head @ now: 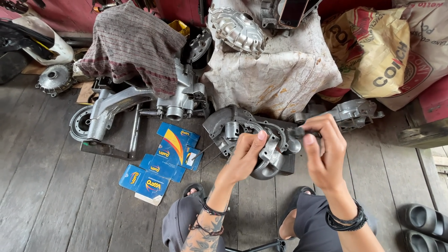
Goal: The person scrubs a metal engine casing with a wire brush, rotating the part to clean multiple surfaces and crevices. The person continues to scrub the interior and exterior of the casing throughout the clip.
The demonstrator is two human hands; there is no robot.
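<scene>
The left hand point(246, 156) rests on a cast-metal engine casing point(254, 140), fingers curled over its rounded near edge and gripping it. The casing is dull grey aluminium, curved at the rim, with round bores and ribbed walls; it sits on the grey plank floor point(51, 205) just beyond the person's knees. The right hand point(325, 151) hovers at the casing's right side, fingers pinched closed round a small dark tool handle point(298, 132) whose tip meets the casting. Both wrists wear dark corded bands.

Left of the casing lies a loose heap of flat blue cardboard boxes point(163, 161) with yellow and red markings. Farther left stands another bare aluminium engine block point(140, 105), smooth-armed and bolted, half draped in a coarse striped cloth point(133, 44). Behind the casing a stained, creased white sack point(275, 70) carries a shiny finned round cover point(237, 29). To the far right slump woven printed bags point(387, 51), and a second grey cast cover point(347, 113) lies beside them. Black rubber sandals point(424, 224) sit at the near right.
</scene>
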